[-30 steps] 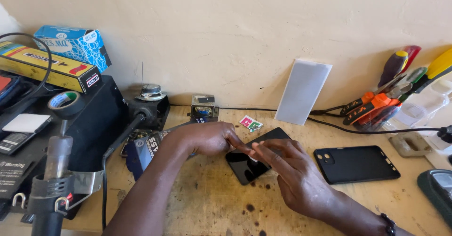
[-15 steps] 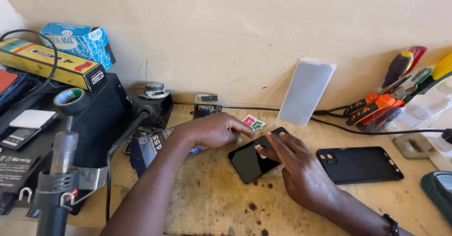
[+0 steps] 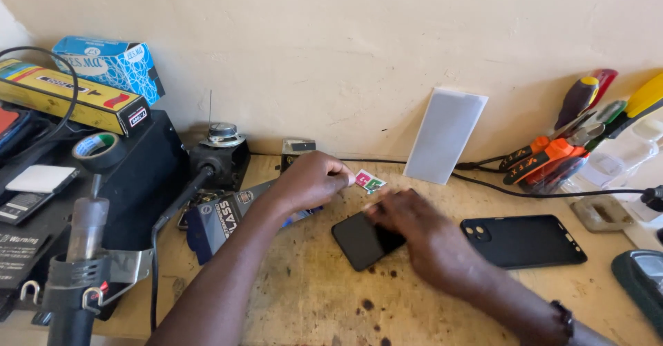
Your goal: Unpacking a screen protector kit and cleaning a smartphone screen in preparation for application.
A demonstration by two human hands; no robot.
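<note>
Pressing dark phone (image 3: 362,240) on stained wooden bench (image 3: 311,298), right hand (image 3: 414,232) flat, left hand (image 3: 311,180) seemingly pinching sticker (image 3: 370,181)

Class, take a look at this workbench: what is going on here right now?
A person is working on a dark phone lying screen-up on a stained wooden bench. The right hand rests on the phone's upper end, while the left hand is raised just beside a small pink and green sticker near the wall. A black phone case lies to the right, with screwdrivers leaning behind it.
</note>
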